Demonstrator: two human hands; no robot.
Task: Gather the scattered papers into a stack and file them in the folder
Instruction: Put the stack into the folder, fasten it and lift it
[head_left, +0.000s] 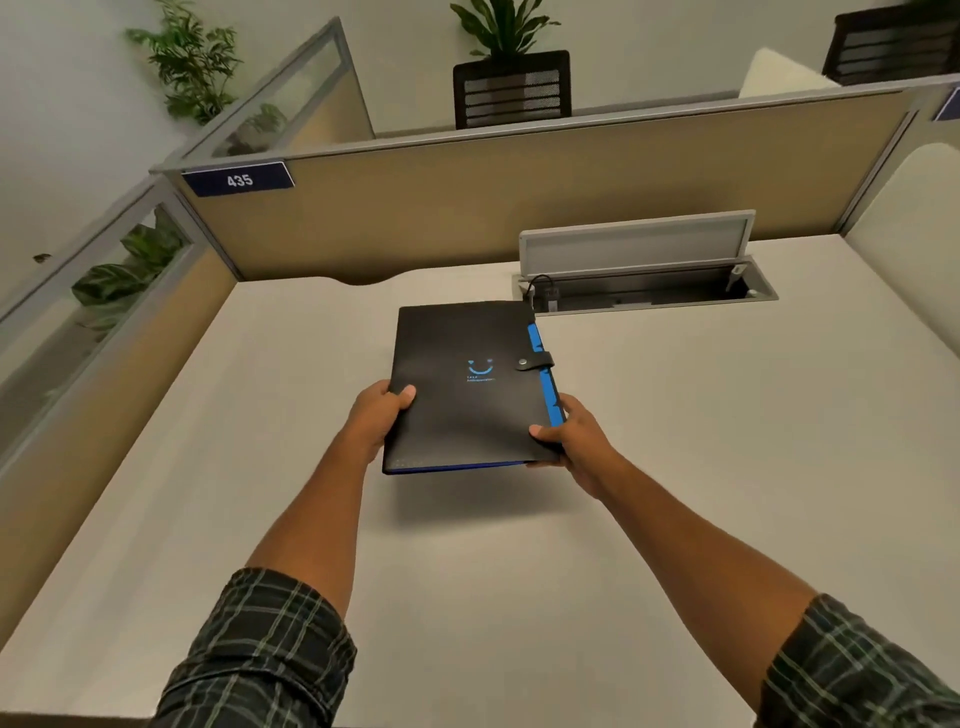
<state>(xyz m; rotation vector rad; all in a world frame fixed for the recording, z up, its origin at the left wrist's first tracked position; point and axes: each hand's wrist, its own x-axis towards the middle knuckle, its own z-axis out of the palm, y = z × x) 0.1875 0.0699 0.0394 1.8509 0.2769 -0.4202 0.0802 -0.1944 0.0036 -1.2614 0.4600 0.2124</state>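
Gripping the closed folder (467, 384) above the desk (675, 467), both hands (376, 415) (576, 436) near the open cable tray (644, 291)

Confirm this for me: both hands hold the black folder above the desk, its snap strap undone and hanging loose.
Not quite. The head view shows the snap strap fastened across the black folder's blue-tabbed edge, not undone. The rest stands: the left hand and right hand grip its near corners, and its shadow on the desk shows it lifted.

Both arms outstretched; left hand (382, 415) and right hand (576, 436) gripping, thumbs uppermost.
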